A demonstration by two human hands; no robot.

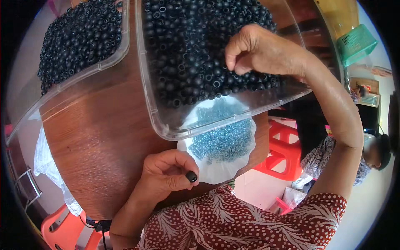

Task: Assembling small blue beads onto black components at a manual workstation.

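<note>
My left hand [168,173] pinches a small black cap [191,176] between thumb and fingertips, just below a white scalloped dish [204,174]. Inside that dish lie many tiny clear bluish pieces [221,143]. My right hand [252,50] reaches over a clear plastic bin [168,132] filled with black round hollow caps [196,46]. Its thumb and forefinger are pressed together low over the caps, and whatever is between them is hidden. The bin's near edge overhangs part of the dish.
A second clear bin [100,66] of black caps stands to the left on the brown wooden table [96,154]. Red plastic stools [285,156] are on the right, an orange chair [62,229] at lower left. A green basket [356,43] and another person [371,156] are beyond.
</note>
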